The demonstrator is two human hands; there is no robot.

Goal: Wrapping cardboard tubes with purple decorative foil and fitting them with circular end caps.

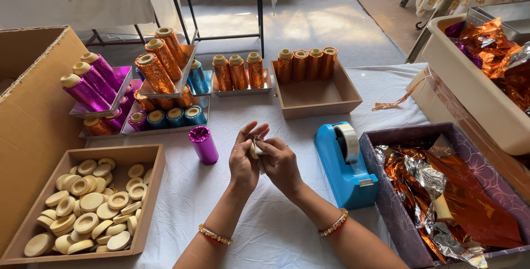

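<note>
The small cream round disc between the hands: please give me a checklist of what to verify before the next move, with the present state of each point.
1. Small cream round disc pinched by both hands: ok.
2. Left hand and right hand over the white tablecloth: ok.
3. Blue tape dispenser stands close beside the right hand: ok.
4. Purple foil-wrapped cylinder stands upright: ok.
5. Brown tray of cream discs has plenty: ok.
6. Tape piece on the fingers: cannot tell.
</note>
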